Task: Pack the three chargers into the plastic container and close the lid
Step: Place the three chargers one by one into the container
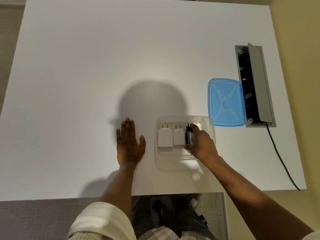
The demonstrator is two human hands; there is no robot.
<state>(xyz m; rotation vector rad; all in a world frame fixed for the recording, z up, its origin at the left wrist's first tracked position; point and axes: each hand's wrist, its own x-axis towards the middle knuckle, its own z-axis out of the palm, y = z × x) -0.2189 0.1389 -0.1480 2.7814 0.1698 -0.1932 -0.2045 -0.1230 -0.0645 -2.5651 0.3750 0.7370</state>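
A clear plastic container (210, 135) sits on the white table near its front edge. Inside it lie two white chargers side by side, a larger one (164, 137) at the left and a smaller one (178, 136) in the middle, prongs pointing away. A black charger (189, 135) with a white label stands at their right inside the container, and my right hand (200, 144) grips it between thumb and fingers. My left hand (129, 142) rests flat on the table left of the container, fingers apart, holding nothing. The blue lid (226, 102) lies on the table behind and right of the container.
A grey cable box (259, 84) with its flap raised is sunk into the table at the right, just beyond the lid. A black cable (278, 156) runs from it to the table's front right edge. My legs show below the table's front edge.
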